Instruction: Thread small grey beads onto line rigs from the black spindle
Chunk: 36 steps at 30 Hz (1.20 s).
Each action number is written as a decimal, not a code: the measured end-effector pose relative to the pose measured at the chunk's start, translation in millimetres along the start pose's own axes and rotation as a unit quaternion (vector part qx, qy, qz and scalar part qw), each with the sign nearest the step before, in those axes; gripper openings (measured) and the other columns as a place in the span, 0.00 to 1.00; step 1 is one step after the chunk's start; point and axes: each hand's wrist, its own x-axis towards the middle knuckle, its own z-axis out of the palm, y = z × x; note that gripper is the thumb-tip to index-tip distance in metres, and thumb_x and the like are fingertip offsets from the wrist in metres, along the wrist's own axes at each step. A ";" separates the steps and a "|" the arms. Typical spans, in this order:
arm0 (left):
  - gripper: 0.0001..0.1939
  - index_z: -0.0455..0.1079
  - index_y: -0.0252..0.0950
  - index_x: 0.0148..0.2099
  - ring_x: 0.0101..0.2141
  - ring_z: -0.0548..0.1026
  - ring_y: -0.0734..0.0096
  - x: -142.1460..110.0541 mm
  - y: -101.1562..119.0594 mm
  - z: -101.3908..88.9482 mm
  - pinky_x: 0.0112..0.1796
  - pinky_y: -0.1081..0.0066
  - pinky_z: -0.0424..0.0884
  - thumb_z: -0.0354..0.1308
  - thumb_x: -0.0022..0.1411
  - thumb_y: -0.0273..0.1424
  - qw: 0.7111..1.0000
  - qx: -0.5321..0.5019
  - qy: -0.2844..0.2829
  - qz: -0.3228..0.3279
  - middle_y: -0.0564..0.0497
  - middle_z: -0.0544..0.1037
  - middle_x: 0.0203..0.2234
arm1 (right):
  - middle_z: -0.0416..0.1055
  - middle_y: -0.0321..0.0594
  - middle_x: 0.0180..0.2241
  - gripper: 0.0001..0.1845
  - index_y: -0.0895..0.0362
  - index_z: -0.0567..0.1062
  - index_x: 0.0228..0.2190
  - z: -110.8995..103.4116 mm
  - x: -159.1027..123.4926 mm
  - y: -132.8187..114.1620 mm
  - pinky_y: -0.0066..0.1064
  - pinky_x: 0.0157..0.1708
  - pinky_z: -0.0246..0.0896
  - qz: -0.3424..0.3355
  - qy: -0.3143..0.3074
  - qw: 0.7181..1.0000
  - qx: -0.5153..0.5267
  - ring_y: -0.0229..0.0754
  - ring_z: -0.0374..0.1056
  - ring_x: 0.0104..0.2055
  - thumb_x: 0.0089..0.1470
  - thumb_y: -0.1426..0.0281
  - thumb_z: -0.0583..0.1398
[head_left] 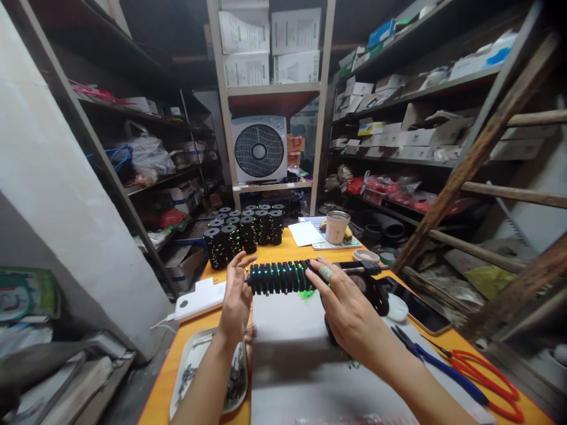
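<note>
A ribbed black roll [279, 278] with blue-green glints lies level across the middle, on a dark rod [354, 268] that runs out to the right. At its left end is my left hand [236, 295], with curled fingers closed about the tip. My right hand [343, 298] lies over the roll's right end, fingers stretched out and a little apart, a greenish wrap on one of them. The right thumb is hidden. Bright green strands [306, 294] hang below the roll. A black clamp-like stand [378, 295] shows partly behind my right hand.
Several black spools [248, 231] stand at the back left of the orange table [199, 330]. A tray [181, 360] of small dark metal pieces is below my left arm. Blue-handled pliers [443, 372], a phone [416, 304] and a cup [337, 229] lie or stand rightward.
</note>
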 end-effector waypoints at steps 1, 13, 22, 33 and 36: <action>0.24 0.60 0.43 0.59 0.39 0.75 0.67 -0.8 -2.1 3.1 0.36 0.69 0.71 0.48 0.66 0.49 0.999 -0.032 0.001 -0.016 0.44 0.74 0.50 | 0.50 0.45 0.66 0.37 0.54 0.54 0.63 -2.1 -2.6 -0.9 0.54 0.66 0.42 0.003 0.002 1.000 0.016 0.51 0.41 0.69 0.54 0.86 0.46; 0.23 0.77 0.42 0.42 0.49 0.73 0.62 -28.7 -33.7 21.1 0.55 0.61 0.64 0.72 0.44 0.46 0.978 -0.179 -0.014 -0.103 0.51 0.82 0.39 | 0.65 0.47 0.55 0.18 0.51 0.62 0.55 -5.2 -59.6 -24.6 0.48 0.53 0.63 0.235 0.173 0.942 0.168 0.51 0.63 0.56 0.64 0.69 0.50; 0.10 0.73 0.34 0.40 0.39 0.76 0.67 -25.5 -29.0 27.0 0.45 0.63 0.70 0.66 0.55 0.25 0.987 -0.063 -0.078 -0.128 0.51 0.79 0.35 | 0.70 0.46 0.47 0.16 0.51 0.67 0.52 1.8 -76.2 -36.3 0.41 0.46 0.68 0.258 0.145 0.922 0.251 0.48 0.69 0.47 0.64 0.69 0.52; 0.16 0.68 0.34 0.32 0.23 0.67 0.74 -32.3 -18.9 23.0 0.28 0.70 0.66 0.54 0.66 0.42 0.968 0.092 -0.175 -0.152 0.56 0.68 0.23 | 0.72 0.44 0.47 0.14 0.49 0.69 0.50 10.9 -93.2 -32.8 0.43 0.48 0.67 0.246 0.088 0.939 0.224 0.50 0.69 0.51 0.63 0.68 0.53; 0.22 0.60 0.37 0.25 0.21 0.57 0.76 -43.4 -5.7 28.4 0.25 0.71 0.56 0.53 0.65 0.46 0.966 0.108 -0.178 -0.151 0.59 0.57 0.18 | 0.72 0.44 0.47 0.13 0.50 0.70 0.49 11.8 -92.4 -35.4 0.40 0.48 0.68 0.239 0.088 0.935 0.246 0.49 0.69 0.50 0.64 0.69 0.53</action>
